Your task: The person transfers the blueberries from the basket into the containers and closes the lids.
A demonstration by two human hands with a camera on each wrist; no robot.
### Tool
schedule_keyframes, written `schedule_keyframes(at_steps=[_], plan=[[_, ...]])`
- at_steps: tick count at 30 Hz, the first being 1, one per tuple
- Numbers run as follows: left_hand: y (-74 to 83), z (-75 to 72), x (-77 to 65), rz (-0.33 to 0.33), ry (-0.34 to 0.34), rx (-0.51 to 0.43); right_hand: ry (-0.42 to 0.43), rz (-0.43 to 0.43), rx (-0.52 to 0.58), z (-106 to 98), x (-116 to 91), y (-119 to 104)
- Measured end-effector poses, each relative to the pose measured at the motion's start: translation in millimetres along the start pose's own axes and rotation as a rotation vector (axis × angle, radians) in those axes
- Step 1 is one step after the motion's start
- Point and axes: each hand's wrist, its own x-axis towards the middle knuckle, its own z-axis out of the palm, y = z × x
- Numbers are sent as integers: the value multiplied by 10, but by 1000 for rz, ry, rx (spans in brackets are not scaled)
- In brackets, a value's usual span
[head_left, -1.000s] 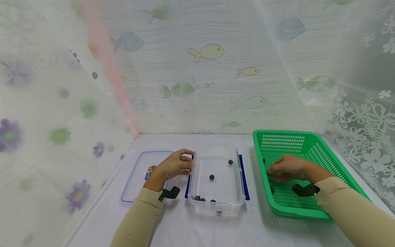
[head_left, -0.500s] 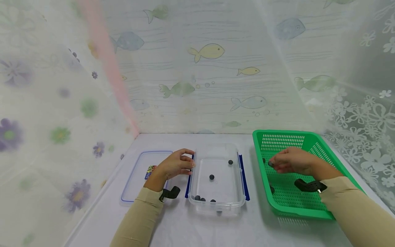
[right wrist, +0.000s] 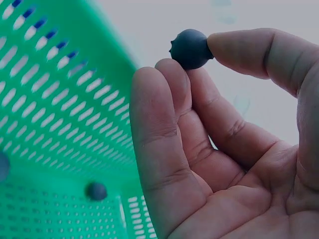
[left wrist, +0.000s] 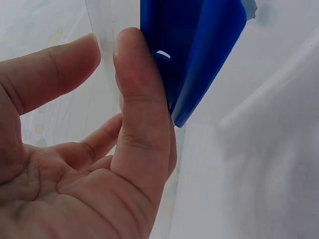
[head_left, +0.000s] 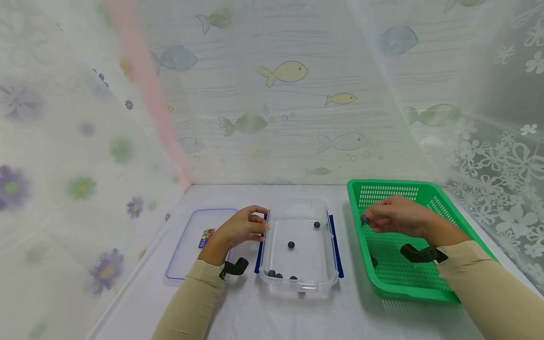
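My right hand (head_left: 397,216) is over the left side of the green basket (head_left: 418,293), pinching a blueberry (right wrist: 190,49) between thumb and fingertips. The berry's small crown shows in the right wrist view. My left hand (head_left: 242,229) holds the left wall of a clear plastic container (head_left: 297,285) at its rim, thumb and fingers on either side. A blue side latch (left wrist: 199,55) stands beside those fingers in the left wrist view. Several blueberries lie in the container, one (head_left: 291,245) near its middle and another (head_left: 317,225) toward the far right corner.
A clear lid (head_left: 178,257) with a blue seal and a small label (head_left: 207,238) lies left of the container. Another blueberry (head_left: 374,261) is in the basket by its left wall. Patterned curtains (head_left: 293,118) close off the back and sides.
My right hand has risen from the basket's floor with a blueberry in its fingertips, then shifted left toward the basket's left rim. The left hand has stayed at the container.
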Motion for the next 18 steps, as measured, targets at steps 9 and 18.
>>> schedule_keyframes(at_steps=[9,18], plan=[[-2,13,12,-2,28,22,1,-3,-8,201,66,-208],[12,14,-2,27,11,47,-32,-10,25,399,223,-337]])
